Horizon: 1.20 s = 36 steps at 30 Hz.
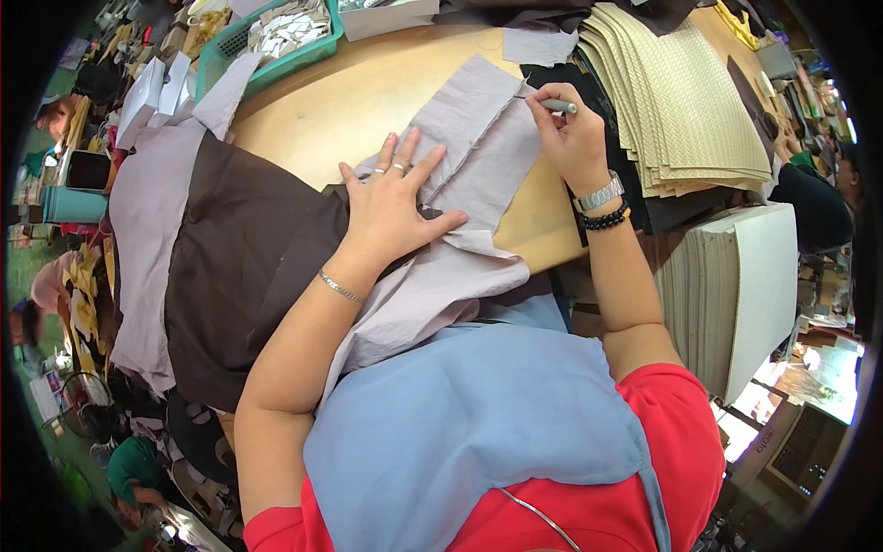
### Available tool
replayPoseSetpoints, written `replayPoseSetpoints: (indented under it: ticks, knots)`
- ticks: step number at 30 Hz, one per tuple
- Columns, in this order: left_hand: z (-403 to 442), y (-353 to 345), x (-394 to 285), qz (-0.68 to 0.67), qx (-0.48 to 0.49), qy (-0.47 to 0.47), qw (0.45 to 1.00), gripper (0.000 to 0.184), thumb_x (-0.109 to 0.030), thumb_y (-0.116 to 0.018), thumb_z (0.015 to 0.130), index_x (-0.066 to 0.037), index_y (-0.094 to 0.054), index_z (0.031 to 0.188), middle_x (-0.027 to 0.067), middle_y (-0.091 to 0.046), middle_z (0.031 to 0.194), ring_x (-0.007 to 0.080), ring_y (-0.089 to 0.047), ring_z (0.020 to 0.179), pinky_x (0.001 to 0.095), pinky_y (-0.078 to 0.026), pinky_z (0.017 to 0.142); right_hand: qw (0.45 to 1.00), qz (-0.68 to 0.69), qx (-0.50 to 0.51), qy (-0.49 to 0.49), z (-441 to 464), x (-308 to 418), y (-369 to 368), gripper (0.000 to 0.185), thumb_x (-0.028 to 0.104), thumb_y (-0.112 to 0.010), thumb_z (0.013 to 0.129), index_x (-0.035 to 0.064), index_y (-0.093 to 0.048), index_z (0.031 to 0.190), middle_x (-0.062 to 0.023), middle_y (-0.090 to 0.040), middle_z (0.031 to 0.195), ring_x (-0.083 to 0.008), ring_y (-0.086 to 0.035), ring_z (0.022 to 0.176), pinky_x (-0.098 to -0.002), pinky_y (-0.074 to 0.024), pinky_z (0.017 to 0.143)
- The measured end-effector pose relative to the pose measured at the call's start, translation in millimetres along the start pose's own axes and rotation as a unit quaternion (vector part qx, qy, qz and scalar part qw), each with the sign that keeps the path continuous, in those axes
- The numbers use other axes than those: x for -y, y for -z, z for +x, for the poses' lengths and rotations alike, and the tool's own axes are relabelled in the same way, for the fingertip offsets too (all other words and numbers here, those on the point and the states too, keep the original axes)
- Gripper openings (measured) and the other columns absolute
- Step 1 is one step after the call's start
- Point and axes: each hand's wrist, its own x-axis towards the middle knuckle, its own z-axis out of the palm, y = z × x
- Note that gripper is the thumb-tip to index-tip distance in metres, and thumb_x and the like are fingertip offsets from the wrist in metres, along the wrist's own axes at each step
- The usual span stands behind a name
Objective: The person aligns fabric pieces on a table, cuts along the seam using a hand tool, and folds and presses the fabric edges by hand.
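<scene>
Marking seems under way on already-seamed cloth point(464, 97) at upper centre, right hand point(578, 138) pinching a pen point(558, 107), left hand point(394, 198) splayed flat; what remains is unclear.

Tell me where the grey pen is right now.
In the head view, the grey pen is right of upper centre, held in the person's right hand beside the far end of the pale lavender fabric.

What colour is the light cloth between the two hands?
The cloth is pale greyish lilac; it shows best in the head view, the only one here.
</scene>
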Motion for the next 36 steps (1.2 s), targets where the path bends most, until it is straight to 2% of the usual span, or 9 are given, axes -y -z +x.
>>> replayPoseSetpoints:
  ticks: [18, 22, 23, 26, 27, 30, 31, 34, 36]
  knots:
    - [-1.5, -1.5, 0.3, -0.004, -0.012, -0.012, 1.000, 0.085, -0.068, -0.066, 0.071, -0.024, -0.047, 0.141, 0.0105, -0.029, 0.156, 0.0320, -0.025, 0.144, 0.0790, -0.014, 0.099, 0.997, -0.071, -0.032, 0.008, 35.0, -44.2, 8.9, 0.014, 0.012, -0.068, 0.088, 0.0031, -0.060, 0.096, -0.0108, -0.068, 0.076, -0.0179, -0.070, 0.069, -0.0292, -0.0536, 0.062]
    - [-2.7, 2.3, -0.7, -0.006, -0.005, -0.009, 1.000, 0.085, -0.068, -0.065, 0.072, -0.024, -0.046, 0.142, 0.0112, -0.029, 0.156, 0.0327, -0.024, 0.144, 0.0793, -0.014, 0.099, 0.994, -0.072, -0.084, -0.005, 49.1, -37.0, 28.2, 0.018, 0.011, -0.069, 0.086, 0.0022, -0.059, 0.098, -0.0141, -0.067, 0.075, -0.0209, -0.068, 0.065, -0.0299, -0.0518, 0.059]
    - [-4.3, 2.7, -2.3, -0.004, -0.009, -0.001, 1.000, 0.086, -0.065, -0.069, 0.070, -0.023, -0.047, 0.141, 0.0110, -0.029, 0.156, 0.0326, -0.025, 0.144, 0.0785, -0.015, 0.099, 0.995, -0.065, -0.069, -0.025, 52.1, -29.5, 35.9, 0.020, 0.015, -0.068, 0.086, 0.0018, -0.058, 0.098, -0.0181, -0.066, 0.077, -0.0285, -0.068, 0.068, -0.0357, -0.0518, 0.060]
    - [-17.6, 9.3, -5.1, 0.000, 0.022, 0.024, 0.999, 0.089, -0.066, -0.068, 0.072, -0.021, -0.044, 0.144, 0.0149, -0.026, 0.156, 0.0372, -0.023, 0.144, 0.0791, -0.018, 0.097, 0.979, -0.203, 0.008, -0.017, 49.1, -36.6, 45.5, 0.023, 0.020, -0.065, 0.088, 0.0016, -0.056, 0.098, -0.0199, -0.067, 0.079, -0.0354, -0.066, 0.073, -0.0432, -0.0512, 0.064]
    - [-23.3, 12.6, -4.4, 0.006, 0.041, 0.031, 0.999, 0.091, -0.069, -0.063, 0.074, -0.018, -0.040, 0.146, 0.0173, -0.025, 0.156, 0.0395, -0.022, 0.143, 0.0785, -0.019, 0.098, 0.958, -0.256, 0.096, -0.086, 44.9, -26.9, 47.1, 0.026, 0.026, -0.062, 0.090, 0.0015, -0.056, 0.098, -0.0203, -0.068, 0.082, -0.0397, -0.065, 0.077, -0.0478, -0.0504, 0.069]
    - [-25.3, 32.3, -6.0, 0.033, 0.103, 0.060, 0.992, 0.092, -0.073, -0.057, 0.077, -0.016, -0.038, 0.147, 0.0190, -0.024, 0.156, 0.0408, -0.023, 0.143, 0.0769, -0.018, 0.100, 0.936, -0.329, 0.117, -0.049, 21.7, -49.8, 35.9, 0.026, 0.026, -0.063, 0.089, 0.0028, -0.057, 0.099, -0.0191, -0.066, 0.080, -0.0391, -0.065, 0.077, -0.0473, -0.0512, 0.069]
    - [-20.0, 35.0, -4.1, 0.065, 0.108, 0.058, 0.990, 0.084, -0.071, -0.048, 0.084, -0.013, -0.041, 0.145, 0.0183, -0.028, 0.154, 0.0387, -0.026, 0.142, 0.0754, -0.019, 0.102, 0.927, -0.347, 0.120, -0.079, 17.3, -51.0, 33.1, 0.025, 0.024, -0.066, 0.087, 0.0049, -0.059, 0.102, -0.0183, -0.065, 0.087, -0.0375, -0.064, 0.086, -0.0458, -0.0514, 0.076]
    - [22.4, 37.8, 7.1, 0.101, 0.070, 0.020, 0.992, 0.069, -0.060, -0.047, 0.090, -0.014, -0.044, 0.142, 0.0162, -0.035, 0.152, 0.0349, -0.029, 0.141, 0.0746, -0.020, 0.102, 0.958, -0.276, 0.035, 0.065, 18.2, -30.5, 26.5, 0.025, 0.020, -0.067, 0.085, 0.0062, -0.061, 0.106, -0.0168, -0.063, 0.095, -0.0352, -0.061, 0.094, -0.0444, -0.0497, 0.081]
    - [59.3, 33.5, 7.9, 0.022, -0.013, -0.056, 0.998, 0.050, -0.037, -0.051, 0.094, -0.013, -0.046, 0.139, 0.0149, -0.043, 0.147, 0.0313, -0.036, 0.138, 0.0686, -0.023, 0.105, 0.979, -0.173, 0.040, 0.102, 18.8, -20.0, 5.4, 0.023, 0.016, -0.068, 0.083, 0.0056, -0.062, 0.103, -0.0153, -0.063, 0.096, -0.0340, -0.059, 0.093, -0.0423, -0.0486, 0.082]
